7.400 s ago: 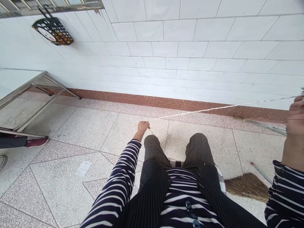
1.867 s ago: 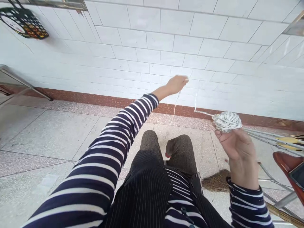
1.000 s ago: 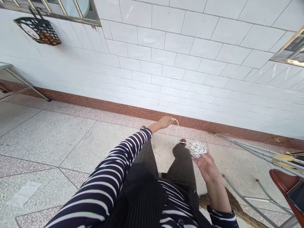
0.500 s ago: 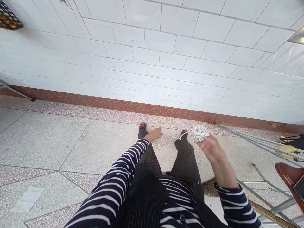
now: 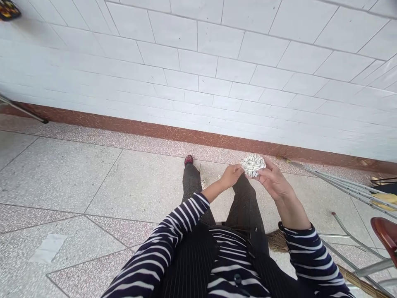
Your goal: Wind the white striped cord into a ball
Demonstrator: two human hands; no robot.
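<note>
A round, rosette-like ball of white cord [image 5: 253, 164] with dark flecks is up in front of my legs. My right hand [image 5: 277, 183] grips it from the right, thumb on the near side and fingers curled round the edge. From the left, my left hand [image 5: 232, 175] is closed at the ball's left edge, fingers pinched on the cord there. The loose strand between the hands does not show now. Some pale cord [image 5: 203, 182] is visible low beside my left leg, partly hidden by my forearm.
White wall tiles [image 5: 211, 87] rise ahead above a reddish skirting. Metal crutches [image 5: 338, 182], a chair with tube legs [image 5: 347, 231] and a straw broom [image 5: 277, 240] are on the right. A white paper [image 5: 49, 247] lies on the floor at left.
My left hand has moved right and up to the cord ball, and the strand stretched between the hands is gone from sight. The ball has shifted slightly left and tilted.
</note>
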